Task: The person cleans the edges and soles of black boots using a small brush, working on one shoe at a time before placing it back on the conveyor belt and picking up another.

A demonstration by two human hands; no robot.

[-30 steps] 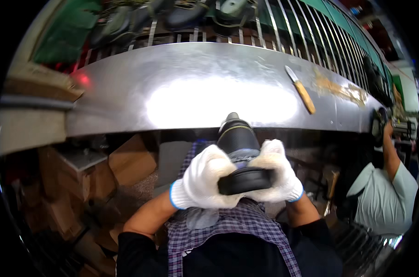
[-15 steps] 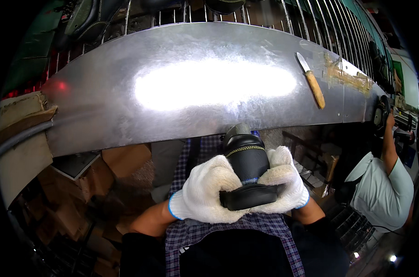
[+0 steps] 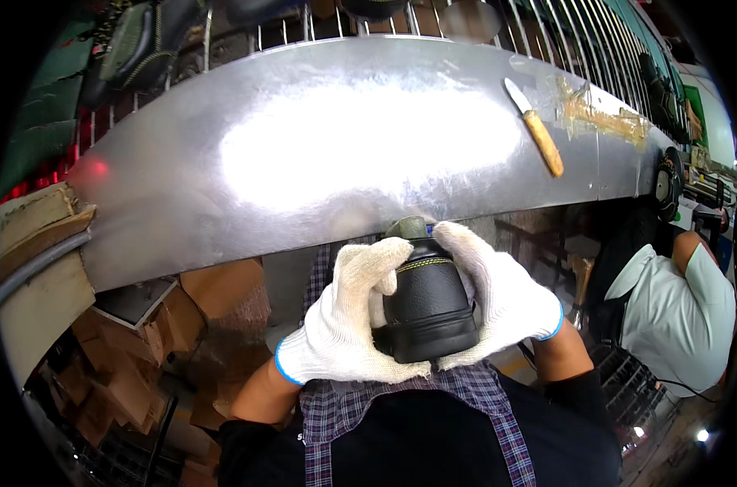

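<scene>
Since the earlier frame, both gloved hands had drawn the black shoe [image 3: 428,304] lower and nearer the body, so that it sat above the lap, just off the near edge of the metal worktop [image 3: 303,162] rather than over it. Left hand [image 3: 348,316] was wrapped round the shoe's left flank, its fingers [image 3: 377,260] curled over the upper near the yellow stitching. Right hand [image 3: 498,300] cupped the opposite flank, fingers closed on the upper. Both hands were thus clenched on the shoe, which touched nothing else visible.

Risks, as judged:
- The shoe was borne by the two hands alone. The knitted gloves could slide on the smooth leather, and a loosened grip would likely drop it toward the cardboard boxes [image 3: 222,300] below.
- A wooden-handled knife [image 3: 536,130] lay loose on the worktop, well apart to the right, blade pointing away. A blind reach for it could meet the blade.
- Another person in a pale shirt [image 3: 677,308] sat near on the right; a wide elbow movement could cause a collision.
</scene>
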